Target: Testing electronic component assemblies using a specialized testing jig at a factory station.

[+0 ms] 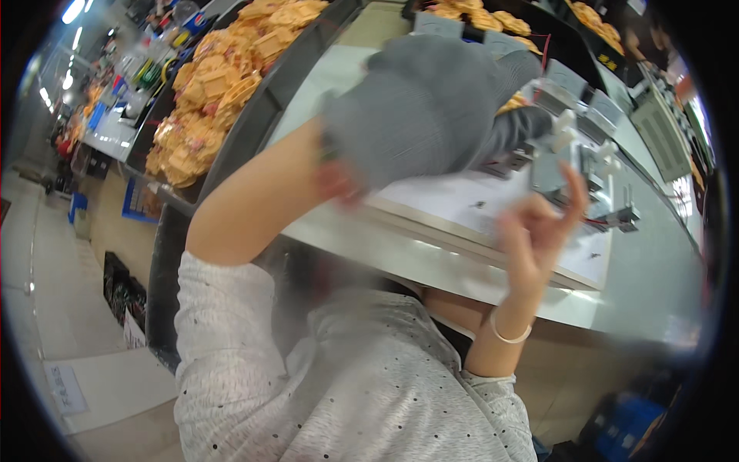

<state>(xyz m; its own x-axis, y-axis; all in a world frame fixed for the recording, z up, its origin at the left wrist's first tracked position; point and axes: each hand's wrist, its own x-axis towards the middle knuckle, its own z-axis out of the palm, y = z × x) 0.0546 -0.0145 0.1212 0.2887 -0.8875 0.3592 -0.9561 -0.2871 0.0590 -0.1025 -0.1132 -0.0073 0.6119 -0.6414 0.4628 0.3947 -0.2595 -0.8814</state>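
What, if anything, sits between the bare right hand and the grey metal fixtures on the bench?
Nothing visible. The right hand is raised just in front of the grey metal fixtures on the white sheet, with only open space between. The gloved left hand is off to the left, not in that path.

Pale grey workbench [654, 285] runs across the middle, with a white sheet [493, 204] on it. Left of the bench: long dark tray [254, 115] heaped with orange-yellow parts [215, 85]. A second dark tray [570, 46] of the same parts sits behind the bench. Light concrete floor [31, 254] far left of the bench. Ceiling strip lights [73, 11] top left. Blue crate [627, 423] under the bench, lower right.
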